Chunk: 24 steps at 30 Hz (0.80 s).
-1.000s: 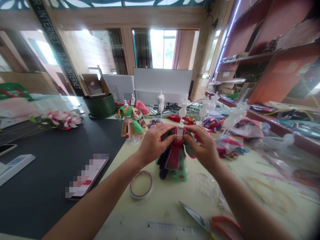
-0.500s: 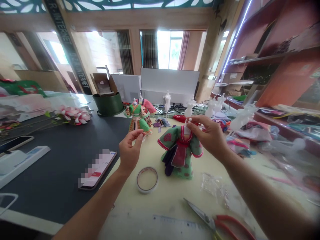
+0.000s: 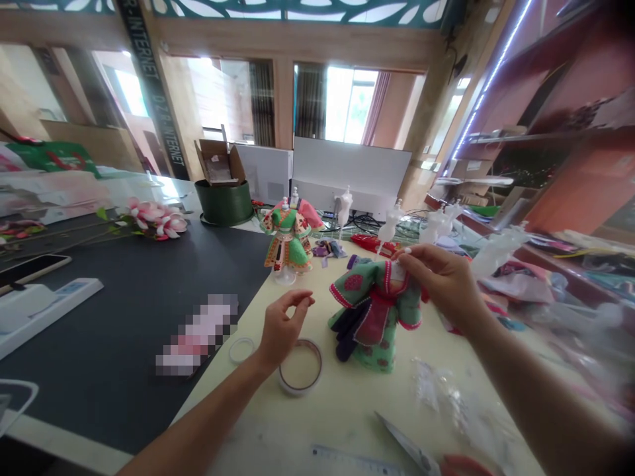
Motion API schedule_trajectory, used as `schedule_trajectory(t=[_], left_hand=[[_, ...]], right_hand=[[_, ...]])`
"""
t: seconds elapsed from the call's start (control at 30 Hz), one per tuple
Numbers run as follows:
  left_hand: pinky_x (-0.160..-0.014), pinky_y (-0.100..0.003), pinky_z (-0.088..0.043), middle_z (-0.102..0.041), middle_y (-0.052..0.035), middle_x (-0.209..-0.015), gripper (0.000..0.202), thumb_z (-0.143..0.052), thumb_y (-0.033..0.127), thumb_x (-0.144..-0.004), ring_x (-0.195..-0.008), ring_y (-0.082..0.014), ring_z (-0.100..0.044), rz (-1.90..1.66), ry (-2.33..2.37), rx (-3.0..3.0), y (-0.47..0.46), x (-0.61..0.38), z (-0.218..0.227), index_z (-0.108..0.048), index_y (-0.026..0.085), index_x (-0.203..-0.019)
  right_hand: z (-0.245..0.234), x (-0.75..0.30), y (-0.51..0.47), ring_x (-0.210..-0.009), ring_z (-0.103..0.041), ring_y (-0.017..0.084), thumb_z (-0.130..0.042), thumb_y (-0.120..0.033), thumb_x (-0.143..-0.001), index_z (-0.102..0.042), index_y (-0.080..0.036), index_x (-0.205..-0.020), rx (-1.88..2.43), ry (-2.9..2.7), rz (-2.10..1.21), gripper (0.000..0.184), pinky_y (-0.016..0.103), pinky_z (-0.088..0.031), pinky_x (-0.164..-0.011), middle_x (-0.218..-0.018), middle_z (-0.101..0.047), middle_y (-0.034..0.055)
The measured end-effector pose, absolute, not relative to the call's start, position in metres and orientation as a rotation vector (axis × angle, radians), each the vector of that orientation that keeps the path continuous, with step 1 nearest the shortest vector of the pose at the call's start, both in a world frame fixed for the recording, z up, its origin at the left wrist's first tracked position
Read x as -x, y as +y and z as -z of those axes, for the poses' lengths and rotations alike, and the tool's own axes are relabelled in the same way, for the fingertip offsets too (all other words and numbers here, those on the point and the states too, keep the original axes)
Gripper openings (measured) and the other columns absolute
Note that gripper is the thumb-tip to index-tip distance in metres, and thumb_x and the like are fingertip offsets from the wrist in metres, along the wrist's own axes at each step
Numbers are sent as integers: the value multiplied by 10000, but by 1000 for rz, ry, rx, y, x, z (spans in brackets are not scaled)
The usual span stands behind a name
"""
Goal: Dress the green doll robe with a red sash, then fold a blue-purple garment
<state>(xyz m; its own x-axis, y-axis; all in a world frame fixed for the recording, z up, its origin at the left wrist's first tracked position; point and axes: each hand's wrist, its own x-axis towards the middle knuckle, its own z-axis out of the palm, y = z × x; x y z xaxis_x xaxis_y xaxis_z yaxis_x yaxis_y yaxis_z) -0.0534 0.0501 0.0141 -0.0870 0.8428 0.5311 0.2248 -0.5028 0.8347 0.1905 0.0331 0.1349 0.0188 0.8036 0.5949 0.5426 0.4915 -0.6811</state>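
My right hand (image 3: 441, 274) pinches the neck of a small mannequin in a green dress (image 3: 377, 324) with red trim, a dark red front panel and a dark blue sash. The mannequin stands upright on the pale yellow mat, its neck partly hidden by my fingers. To its left, my left hand (image 3: 280, 330) is raised above the mat, thumb and fingertips brought together; whatever they hold, if anything, is too small to make out. Below this hand lies a roll of tape (image 3: 282, 382). A thinner white ring (image 3: 231, 352) lies left of my wrist.
Scissors (image 3: 404, 441), a clear ruler (image 3: 347, 458) and small plastic bags (image 3: 426, 383) lie in front. Behind stand another dressed mannequin (image 3: 288, 241) and several bare white ones (image 3: 344, 208). A phone (image 3: 198, 337) lies on the dark mat at left; cloth scraps crowd the right.
My left hand has come down and nearer, away from the far dressed mannequin. My right hand keeps its pinch on the mannequin's neck. The view has shifted slightly, and the thin white ring now shows.
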Motion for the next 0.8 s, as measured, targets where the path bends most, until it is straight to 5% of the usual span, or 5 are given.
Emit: schedule_trajectory(t=[0.23,0.8], left_hand=[[-715,-246,-541,-728,-33,-768,142,-581,245,-820,-728,-151,-688,-1499,1158,-1765,48,63,-14,-675,164,-889],[-690,-236,-512,-721,-14,-823,135,-580,238,-837,-754,-145,-657,-1108,1295,-2008,111,30,-31,-682,162,-883]], right_hand=[[-137,-192,36,-786,-636,171,-607,-409,-823,-685,-206,-822,1144,-1675,-311,218,277,-490,-649,-913,-703,45],[-129,-211,43,-744,-613,155,-638,-323,-813,-670,-218,-774,1138,-1617,-287,116,272,-474,-665,-775,-678,6]])
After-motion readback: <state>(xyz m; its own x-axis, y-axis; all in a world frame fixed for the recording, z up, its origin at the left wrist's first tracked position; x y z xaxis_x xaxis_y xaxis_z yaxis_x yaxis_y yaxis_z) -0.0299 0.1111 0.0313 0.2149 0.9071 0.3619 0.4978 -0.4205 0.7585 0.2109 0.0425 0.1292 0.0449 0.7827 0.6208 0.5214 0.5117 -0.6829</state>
